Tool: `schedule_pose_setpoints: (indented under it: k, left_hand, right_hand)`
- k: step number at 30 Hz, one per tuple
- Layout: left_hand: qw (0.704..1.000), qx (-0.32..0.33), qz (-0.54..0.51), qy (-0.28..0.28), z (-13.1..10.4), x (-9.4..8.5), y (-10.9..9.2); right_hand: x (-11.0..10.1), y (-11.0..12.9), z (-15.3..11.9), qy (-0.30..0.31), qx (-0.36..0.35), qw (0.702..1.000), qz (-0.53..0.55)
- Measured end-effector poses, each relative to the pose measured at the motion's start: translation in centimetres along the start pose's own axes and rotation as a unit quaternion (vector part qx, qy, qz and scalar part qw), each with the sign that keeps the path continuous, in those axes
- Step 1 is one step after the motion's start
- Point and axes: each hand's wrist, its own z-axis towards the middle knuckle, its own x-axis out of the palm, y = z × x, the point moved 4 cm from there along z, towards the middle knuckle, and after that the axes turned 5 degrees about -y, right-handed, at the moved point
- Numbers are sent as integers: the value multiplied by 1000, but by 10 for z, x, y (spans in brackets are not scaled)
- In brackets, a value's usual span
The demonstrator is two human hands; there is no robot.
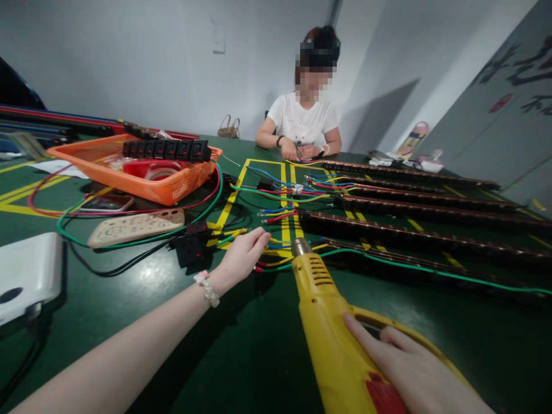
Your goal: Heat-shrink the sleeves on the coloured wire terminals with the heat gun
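Observation:
My right hand (409,368) grips a yellow heat gun (328,322), its metal nozzle (301,246) pointing away from me at the coloured wire ends (276,244) on the green table. My left hand (242,253) reaches forward with a bead bracelet on the wrist. Its fingers rest on the wire ends just left of the nozzle. These wires run from the nearest of several long black power strips (409,236) lying across the right half of the table.
An orange basket (172,187) with black sockets and a red tape roll stands at the left. Near it lie a beige socket plate (133,226), a phone (106,202), a white box (26,273) and looping cables. A person in a white shirt (304,123) sits opposite.

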Motion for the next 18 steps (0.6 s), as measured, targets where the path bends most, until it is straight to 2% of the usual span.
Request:
schedule_pose_setpoints:
  k: [3,8,14,18]
  left_hand:
    - [1000,0,4,-3,1,-1,-1]
    - [1000,-2,14,-18,1,-3,-3]
    - [999,-2,18,-32,2,-4,-1]
    - [999,-2,11,-31,2,-2,0]
  right_hand:
    - [4,4,6,1,-10,1000,24]
    - [9,14,16,38,1,993,109]
    - [9,24,25,-11,6,988,157]
    - [20,27,24,21,-20,980,196]
